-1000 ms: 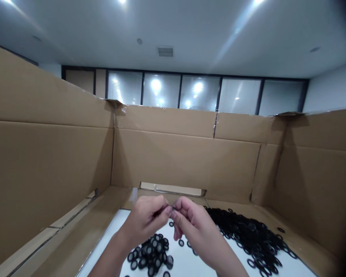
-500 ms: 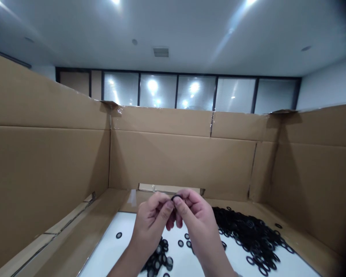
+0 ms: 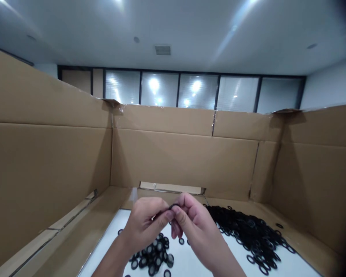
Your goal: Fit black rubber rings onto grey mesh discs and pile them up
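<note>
My left hand (image 3: 144,223) and my right hand (image 3: 192,223) meet at their fingertips above the white surface (image 3: 190,265). Together they pinch one small black ring (image 3: 172,207), fingers closed on it. Just below the hands lies a small heap of black rings with light centres (image 3: 154,256). A large pile of plain black rings (image 3: 248,231) spreads to the right of my right hand. A few single rings lie loose between the two heaps.
Tall brown cardboard walls (image 3: 184,161) stand on the left, back and right of the white surface. A cardboard flap (image 3: 75,227) slopes down along the left side. Office windows and ceiling lights show beyond the walls.
The hands dropped slightly and shifted a little left, still pinching the ring between them. The view tilted a bit, so more of the small heap shows again.
</note>
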`<state>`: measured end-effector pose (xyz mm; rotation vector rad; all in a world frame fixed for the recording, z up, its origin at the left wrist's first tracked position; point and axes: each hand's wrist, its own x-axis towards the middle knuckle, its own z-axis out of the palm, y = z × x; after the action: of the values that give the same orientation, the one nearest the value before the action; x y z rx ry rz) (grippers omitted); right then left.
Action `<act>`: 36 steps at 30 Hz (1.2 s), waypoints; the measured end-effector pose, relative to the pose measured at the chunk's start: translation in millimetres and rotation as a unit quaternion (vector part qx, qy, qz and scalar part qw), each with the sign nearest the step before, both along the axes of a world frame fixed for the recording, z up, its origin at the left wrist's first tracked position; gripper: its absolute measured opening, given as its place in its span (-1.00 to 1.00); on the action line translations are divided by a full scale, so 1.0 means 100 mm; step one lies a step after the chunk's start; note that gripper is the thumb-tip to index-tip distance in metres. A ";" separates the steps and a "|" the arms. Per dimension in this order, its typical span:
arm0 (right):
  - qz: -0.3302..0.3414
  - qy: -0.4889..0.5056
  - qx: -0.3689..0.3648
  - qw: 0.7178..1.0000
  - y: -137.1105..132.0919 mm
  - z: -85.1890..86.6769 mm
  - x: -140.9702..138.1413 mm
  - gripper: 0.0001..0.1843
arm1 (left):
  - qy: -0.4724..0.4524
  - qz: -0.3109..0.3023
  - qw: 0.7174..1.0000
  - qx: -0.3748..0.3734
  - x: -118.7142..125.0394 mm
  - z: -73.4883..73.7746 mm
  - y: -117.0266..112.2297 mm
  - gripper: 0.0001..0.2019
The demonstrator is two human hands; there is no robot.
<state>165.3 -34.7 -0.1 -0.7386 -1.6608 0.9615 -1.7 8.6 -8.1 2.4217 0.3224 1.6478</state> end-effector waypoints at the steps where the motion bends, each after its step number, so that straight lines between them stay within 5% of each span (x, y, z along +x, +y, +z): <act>1: -0.001 -0.010 0.000 1.000 -0.02 0.00 0.01 -0.56 | -0.010 0.009 1.000 0.015 0.02 -0.01 -0.01 -0.71; 13: -0.018 -0.048 -0.017 0.999 -0.16 0.05 0.09 -0.60 | 0.020 0.109 0.988 0.108 0.00 0.02 -0.19 -0.77; 19: -0.041 0.001 -0.004 0.999 -0.09 0.05 0.04 -0.61 | 0.038 0.088 0.995 0.016 -0.02 -0.01 -0.09 -0.88; 22: -0.042 0.033 0.003 0.999 -0.04 0.04 -0.02 -0.59 | -0.006 0.047 0.995 -0.090 0.00 -0.01 -0.07 -0.96; 27: -0.060 0.024 0.055 0.996 0.01 0.04 -0.04 -0.61 | -0.086 -0.033 0.953 -0.288 0.04 0.02 -0.08 -0.87; 36: -0.134 -0.112 0.166 0.970 0.09 0.00 0.00 -0.63 | -0.073 -0.161 0.904 -0.389 0.05 0.10 -0.14 -0.79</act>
<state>165.0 -26.0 0.4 -0.8363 -1.8024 0.4060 3.5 -5.4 1.9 1.6384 0.4252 1.2177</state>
